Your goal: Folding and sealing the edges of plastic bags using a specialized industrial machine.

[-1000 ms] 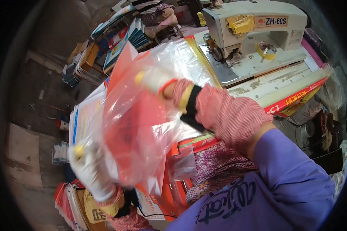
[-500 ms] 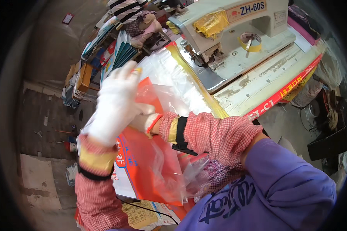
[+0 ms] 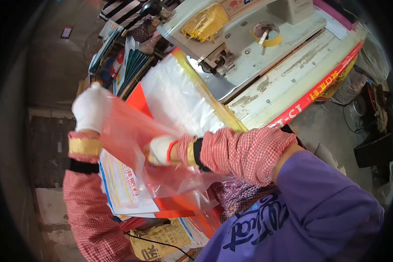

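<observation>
A clear plastic bag [image 3: 129, 118] is stretched between my two hands, partly see-through over the red and white printed sacks below. My left hand [image 3: 88, 108], in a white glove, grips one end of it at the left, raised beyond the sacks' edge. My right hand [image 3: 160, 149], gloved too, is closed on the plastic near the middle of the stack; its fingertips are partly hidden. Under the plastic lie the printed sacks [image 3: 122, 181], red on one part and white with blue edges on another. A stack of clear plastic bags [image 3: 170, 94] lies flat beyond my hands, by the sewing machine.
An industrial sewing machine [image 3: 214, 56] stands on its table at the far right, with a tape roll [image 3: 266, 35] on its bed. Folded sacks [image 3: 129, 65] are piled at the far left. A yellow printed sack [image 3: 161, 240] and a black cord [image 3: 159, 241] lie near me.
My left hand has moved left and away from my right hand, drawing the clear plastic bag out between them. My right hand has shifted slightly left. The view has shifted a little.
</observation>
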Demonstrator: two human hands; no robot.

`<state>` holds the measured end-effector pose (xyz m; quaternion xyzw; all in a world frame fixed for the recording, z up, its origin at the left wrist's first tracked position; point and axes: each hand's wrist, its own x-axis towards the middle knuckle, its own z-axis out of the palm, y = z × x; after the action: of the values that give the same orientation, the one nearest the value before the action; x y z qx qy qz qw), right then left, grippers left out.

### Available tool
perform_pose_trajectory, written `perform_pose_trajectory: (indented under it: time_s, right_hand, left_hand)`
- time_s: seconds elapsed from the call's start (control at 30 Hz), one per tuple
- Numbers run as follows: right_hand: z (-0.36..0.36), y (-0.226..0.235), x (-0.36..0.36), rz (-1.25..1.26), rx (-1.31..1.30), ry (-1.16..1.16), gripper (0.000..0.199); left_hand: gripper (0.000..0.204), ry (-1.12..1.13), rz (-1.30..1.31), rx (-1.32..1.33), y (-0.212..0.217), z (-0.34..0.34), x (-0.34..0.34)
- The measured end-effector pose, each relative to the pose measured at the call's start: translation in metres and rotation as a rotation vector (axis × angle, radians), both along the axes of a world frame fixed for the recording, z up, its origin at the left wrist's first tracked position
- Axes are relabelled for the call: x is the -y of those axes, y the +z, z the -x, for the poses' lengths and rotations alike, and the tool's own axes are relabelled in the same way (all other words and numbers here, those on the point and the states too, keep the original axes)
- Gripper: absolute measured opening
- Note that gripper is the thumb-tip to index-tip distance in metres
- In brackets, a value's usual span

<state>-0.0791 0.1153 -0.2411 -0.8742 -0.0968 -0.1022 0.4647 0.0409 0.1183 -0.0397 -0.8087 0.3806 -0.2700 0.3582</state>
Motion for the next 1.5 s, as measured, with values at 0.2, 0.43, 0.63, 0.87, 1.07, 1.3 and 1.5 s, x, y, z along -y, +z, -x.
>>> perform_pose_trajectory:
  time_s: [0.2,0.43,0.63,0.87,1.07,1.3,1.5]
  right_hand:
    - [0.046,-0.058,-0.071,0.279,0.195,0.317,0.016]
    - [0.103,-0.114,-0.048,0.464,0.172,0.247,0.026]
    - [0.183,-0.121,0.030,0.223,-0.103,0.149,0.027]
    - [0.201,-0.024,0.092,-0.207,0.504,-0.744,0.037]
    - [0.198,0.011,0.145,-0.420,-0.231,-0.612,0.058]
    - [0.179,0.004,0.134,-0.913,-0.478,-0.114,0.046]
    - [0.143,-0.003,0.119,0.111,-0.056,-0.292,0.036]
  left_hand:
    - [0.023,0.082,0.000,0.272,0.075,-0.008,0.060]
    - [0.015,-0.246,-0.305,0.557,0.066,0.001,0.089]
    - [0.027,-0.034,0.011,0.102,0.038,0.034,0.111]
    - [0.029,-0.034,0.024,-0.025,0.036,0.048,0.117]
    - [0.028,-0.076,0.001,-0.025,0.026,0.050,0.123]
    - [0.029,-0.144,-0.016,-0.081,0.019,0.036,0.124]
    - [0.026,0.001,0.081,-0.195,0.038,-0.049,0.133]
